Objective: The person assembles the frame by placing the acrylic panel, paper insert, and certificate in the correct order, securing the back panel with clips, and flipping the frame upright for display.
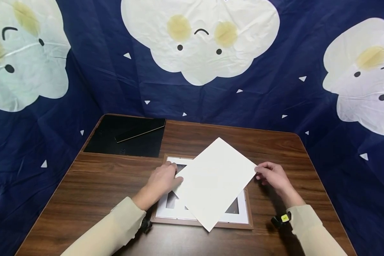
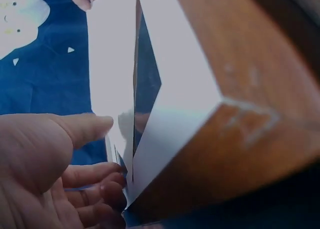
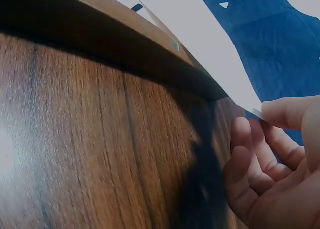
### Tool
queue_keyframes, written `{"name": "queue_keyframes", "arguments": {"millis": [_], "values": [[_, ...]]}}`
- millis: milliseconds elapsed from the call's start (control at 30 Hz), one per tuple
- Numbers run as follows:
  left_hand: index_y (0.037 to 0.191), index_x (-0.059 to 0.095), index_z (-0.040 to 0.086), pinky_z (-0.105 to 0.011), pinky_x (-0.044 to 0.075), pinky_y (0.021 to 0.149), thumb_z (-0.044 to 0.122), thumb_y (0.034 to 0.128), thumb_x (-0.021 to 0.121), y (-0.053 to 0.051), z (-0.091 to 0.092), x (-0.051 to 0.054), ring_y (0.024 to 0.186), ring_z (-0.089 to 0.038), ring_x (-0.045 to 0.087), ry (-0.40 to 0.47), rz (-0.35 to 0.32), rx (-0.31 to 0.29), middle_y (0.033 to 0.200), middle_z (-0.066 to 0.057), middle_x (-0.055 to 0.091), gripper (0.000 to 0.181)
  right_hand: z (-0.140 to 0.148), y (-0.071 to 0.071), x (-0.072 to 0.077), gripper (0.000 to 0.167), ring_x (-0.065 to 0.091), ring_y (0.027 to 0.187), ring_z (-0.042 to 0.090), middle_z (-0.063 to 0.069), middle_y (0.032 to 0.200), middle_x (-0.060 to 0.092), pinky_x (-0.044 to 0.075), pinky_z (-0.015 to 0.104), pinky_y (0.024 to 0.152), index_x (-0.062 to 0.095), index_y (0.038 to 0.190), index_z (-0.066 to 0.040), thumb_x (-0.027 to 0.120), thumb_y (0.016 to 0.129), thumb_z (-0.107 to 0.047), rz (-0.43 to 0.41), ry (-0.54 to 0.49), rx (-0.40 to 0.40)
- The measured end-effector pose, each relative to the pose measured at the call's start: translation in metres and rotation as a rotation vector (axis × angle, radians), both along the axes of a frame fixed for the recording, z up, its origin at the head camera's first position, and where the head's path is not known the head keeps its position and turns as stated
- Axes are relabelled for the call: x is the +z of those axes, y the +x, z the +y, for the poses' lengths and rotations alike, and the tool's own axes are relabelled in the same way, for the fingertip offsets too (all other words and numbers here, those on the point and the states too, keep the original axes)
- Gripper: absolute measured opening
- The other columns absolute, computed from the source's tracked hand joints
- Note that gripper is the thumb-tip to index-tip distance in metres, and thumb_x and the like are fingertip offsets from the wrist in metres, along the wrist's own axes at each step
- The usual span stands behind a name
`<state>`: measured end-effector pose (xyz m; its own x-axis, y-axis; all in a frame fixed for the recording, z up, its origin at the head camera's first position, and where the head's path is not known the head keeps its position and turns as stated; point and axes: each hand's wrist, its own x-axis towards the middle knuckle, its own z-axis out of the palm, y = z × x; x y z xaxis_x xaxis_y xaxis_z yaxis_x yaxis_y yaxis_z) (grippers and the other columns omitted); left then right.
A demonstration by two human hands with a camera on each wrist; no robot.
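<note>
A blank white sheet [image 1: 216, 181] lies turned at an angle above a brown picture frame [image 1: 249, 209], covering much of it. My right hand [image 1: 273, 177] pinches the sheet's right corner between thumb and fingers, and the right wrist view shows that corner raised off the table. My left hand [image 1: 163, 179] is at the sheet's left corner, its thumb [image 2: 95, 128] against the sheet and its fingers curled by the edge. Inside the frame, a white mat [image 1: 241, 202] with dark openings shows around the sheet.
A black backing board [image 1: 99, 137] with a stand leg [image 1: 140, 131] lies at the table's far left corner. The wood-grain table [image 1: 275, 145] is bounded by a dark blue cloth [image 1: 204, 99] with cloud faces.
</note>
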<state>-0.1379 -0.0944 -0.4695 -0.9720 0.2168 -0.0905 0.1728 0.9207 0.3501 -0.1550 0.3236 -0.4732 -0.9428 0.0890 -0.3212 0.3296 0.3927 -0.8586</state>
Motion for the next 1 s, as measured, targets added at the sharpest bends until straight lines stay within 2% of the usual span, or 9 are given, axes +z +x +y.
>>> {"name": "queue_keyframes", "arguments": {"millis": [100, 200, 333, 433, 733, 867, 1000], "values": [[0.112, 0.07, 0.003, -0.048, 0.055, 0.064, 0.046, 0.0821, 0.08, 0.002, 0.004, 0.001, 0.072, -0.031, 0.064, -0.083, 0.007, -0.012, 0.105, -0.013, 0.062, 0.054, 0.003, 0.0, 0.001, 0.034, 0.069, 0.076, 0.016, 0.003, 0.086, 0.071, 0.055, 0.035, 0.065, 0.064, 0.114, 0.003, 0.072, 0.096, -0.025, 0.011, 0.062, 0.032], [0.12, 0.068, -0.001, -0.047, 0.057, 0.063, 0.047, 0.0794, 0.085, 0.003, 0.007, 0.001, 0.074, -0.03, 0.066, -0.131, 0.035, -0.033, 0.111, -0.016, 0.063, 0.065, 0.004, 0.0, 0.001, 0.034, 0.07, 0.073, 0.017, 0.003, 0.083, 0.073, 0.053, 0.035, 0.061, 0.064, 0.115, 0.003, 0.074, 0.094, -0.022, 0.029, 0.096, 0.068], [0.113, 0.07, -0.004, -0.047, 0.058, 0.063, 0.039, 0.0792, 0.087, 0.002, 0.007, 0.002, 0.078, -0.032, 0.069, -0.13, 0.078, -0.039, 0.104, -0.017, 0.066, 0.057, 0.003, -0.002, 0.001, 0.029, 0.069, 0.069, 0.019, 0.006, 0.079, 0.073, 0.051, 0.035, 0.055, 0.067, 0.11, 0.003, 0.076, 0.092, -0.017, 0.07, 0.174, 0.138], [0.104, 0.071, -0.004, -0.047, 0.058, 0.063, 0.033, 0.0784, 0.089, 0.0, 0.007, 0.003, 0.076, -0.032, 0.068, -0.112, 0.074, -0.033, 0.094, -0.015, 0.065, 0.049, 0.001, -0.004, 0.002, 0.025, 0.067, 0.068, 0.021, 0.008, 0.08, 0.072, 0.052, 0.034, 0.054, 0.07, 0.105, 0.002, 0.077, 0.09, -0.018, 0.102, 0.255, 0.185], [0.094, 0.069, -0.003, -0.045, 0.057, 0.069, 0.026, 0.0799, 0.088, -0.008, 0.008, 0.009, 0.079, -0.025, 0.061, -0.104, -0.032, -0.064, 0.091, -0.015, 0.063, 0.037, -0.003, -0.009, 0.007, 0.018, 0.062, 0.07, 0.018, 0.004, 0.079, 0.067, 0.049, 0.029, 0.063, 0.073, 0.094, -0.005, 0.081, 0.087, -0.02, 0.171, 0.436, 0.277], [0.102, 0.068, -0.006, -0.047, 0.058, 0.073, 0.023, 0.0826, 0.085, -0.008, 0.008, 0.01, 0.082, -0.027, 0.062, -0.1, -0.067, -0.065, 0.094, -0.017, 0.063, 0.039, -0.004, -0.009, 0.009, 0.021, 0.059, 0.07, 0.016, 0.004, 0.079, 0.066, 0.047, 0.028, 0.062, 0.072, 0.095, -0.003, 0.082, 0.084, -0.017, 0.141, 0.427, 0.287], [0.119, 0.064, -0.007, -0.05, 0.058, 0.075, 0.023, 0.0839, 0.083, -0.006, 0.007, 0.012, 0.084, -0.032, 0.066, -0.095, -0.045, -0.045, 0.107, -0.022, 0.064, 0.05, -0.005, -0.008, 0.01, 0.027, 0.062, 0.071, 0.017, 0.005, 0.081, 0.067, 0.049, 0.027, 0.061, 0.07, 0.103, 0.0, 0.082, 0.083, -0.014, 0.098, 0.384, 0.288]]}}
